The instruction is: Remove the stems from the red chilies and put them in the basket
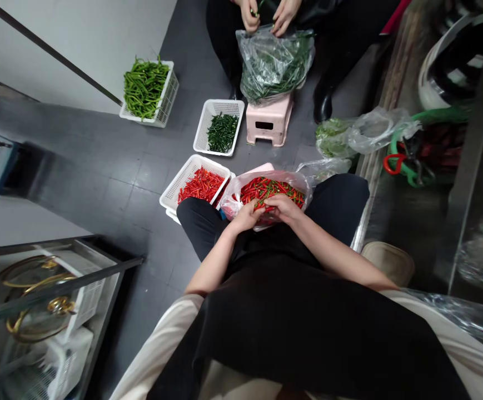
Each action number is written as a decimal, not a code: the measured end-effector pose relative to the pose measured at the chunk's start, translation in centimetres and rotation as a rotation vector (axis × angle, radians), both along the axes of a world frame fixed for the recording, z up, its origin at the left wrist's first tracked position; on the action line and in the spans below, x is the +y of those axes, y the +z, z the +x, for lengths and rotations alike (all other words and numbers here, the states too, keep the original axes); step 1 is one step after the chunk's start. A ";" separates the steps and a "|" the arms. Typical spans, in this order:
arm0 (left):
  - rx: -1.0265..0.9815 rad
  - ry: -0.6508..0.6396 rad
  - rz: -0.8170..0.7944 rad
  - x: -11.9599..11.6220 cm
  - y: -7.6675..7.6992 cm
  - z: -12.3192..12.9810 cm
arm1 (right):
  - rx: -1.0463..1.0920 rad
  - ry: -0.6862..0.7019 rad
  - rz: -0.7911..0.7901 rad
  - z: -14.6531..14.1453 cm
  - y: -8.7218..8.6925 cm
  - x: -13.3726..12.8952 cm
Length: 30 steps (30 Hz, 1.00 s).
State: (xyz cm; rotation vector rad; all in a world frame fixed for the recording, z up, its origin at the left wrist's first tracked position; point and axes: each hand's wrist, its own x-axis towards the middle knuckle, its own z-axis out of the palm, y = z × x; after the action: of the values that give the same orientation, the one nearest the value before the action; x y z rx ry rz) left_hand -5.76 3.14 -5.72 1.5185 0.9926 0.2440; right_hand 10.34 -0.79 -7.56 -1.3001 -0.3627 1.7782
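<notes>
A clear plastic bag (303, 182) full of red chilies with green stems (287, 190) lies open between my knees. Over its near side, my left hand (247, 215) and my right hand (283, 208) come close together, fingertips pinched round red chilies. Exactly how many chilies each hand holds is too small to tell. To the left of the bag, beside my knee, a white basket (174, 191) holds red chilies without visible stems (202, 184).
A white basket (200, 133) of dark green chilies and another (168, 97) of long green peppers stand on the floor. Opposite, a person's hands (280, 16) work above a bag of greens (277, 66) on a pink stool (268, 123). Red-handled scissors (394, 163) lie at right.
</notes>
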 end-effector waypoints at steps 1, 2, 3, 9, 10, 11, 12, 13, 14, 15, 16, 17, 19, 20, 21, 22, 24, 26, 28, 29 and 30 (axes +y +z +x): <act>-0.032 -0.023 -0.060 0.0 0.2 -0.1 | 0.116 0.025 -0.024 0.3 0.1 -0.2; -0.072 -0.050 -0.115 0.1 0.4 -0.2 | 0.207 0.054 -0.038 0.6 0.2 -0.4; -0.113 -0.074 -0.158 0.1 0.5 -0.3 | 0.255 0.069 -0.040 0.9 0.4 -0.6; -0.185 -0.018 -0.233 0.1 0.2 -0.9 | 0.026 -0.015 -0.090 2.1 0.5 -1.0; -0.180 -0.001 -0.238 0.1 0.1 -1.0 | -0.063 0.022 -0.111 2.1 0.4 -0.9; -0.172 0.010 -0.245 0.1 0.0 -1.0 | -0.173 0.059 -0.106 2.1 0.5 -0.8; -0.162 0.015 -0.252 0.1 -0.1 -1.1 | -0.285 0.093 -0.062 2.1 0.5 -0.6; -0.153 0.017 -0.260 0.1 -0.1 -1.0 | -0.380 0.118 0.016 2.0 0.6 -0.4; -0.144 0.011 -0.271 0.2 -0.1 -1.0 | -0.453 0.126 0.115 1.8 0.7 -0.2; -0.135 0.002 -0.280 0.2 0.0 -0.9 | -0.503 0.125 0.213 1.7 0.9 0.0; -0.127 -0.008 -0.285 0.3 0.1 -0.9 | -0.536 0.133 0.290 1.5 1.1 0.3; -0.119 -0.019 -0.285 0.4 0.2 -0.8 | -0.559 0.160 0.340 1.4 1.3 0.7; -0.100 -0.047 -0.272 0.5 0.3 -0.6 | -0.603 0.238 0.390 1.1 1.6 1.3; -0.092 -0.059 -0.261 0.6 0.3 -0.6 | -0.630 0.274 0.411 1.0 1.8 1.5; -0.085 -0.068 -0.249 0.7 0.3 -0.6 | -0.658 0.299 0.436 1.0 1.9 1.8; -0.076 -0.077 -0.239 0.8 0.3 -0.6 | -0.686 0.303 0.460 0.9 2.0 1.9; -0.040 -0.079 -0.204 0.9 0.1 -0.5 | -0.739 0.277 0.496 0.7 2.1 2.0; 0.018 -0.057 -0.103 0.9 0.0 -0.4 | -0.751 0.247 0.487 0.5 2.0 1.9; 0.072 -0.045 0.047 0.8 0.1 -0.2 | -0.701 0.248 0.459 0.5 2.0 1.8; 0.095 -0.054 0.114 0.8 0.2 -0.1 | -0.671 0.262 0.453 0.6 2.0 1.8; 0.118 -0.076 0.165 0.7 0.5 -0.1 | -0.648 0.281 0.455 0.7 2.0 1.8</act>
State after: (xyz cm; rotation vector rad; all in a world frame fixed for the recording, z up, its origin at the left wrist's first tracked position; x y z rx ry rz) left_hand -5.82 3.85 -5.26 1.7337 1.0253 0.1880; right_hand 11.06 1.03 -5.59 -1.5010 -1.2834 1.3231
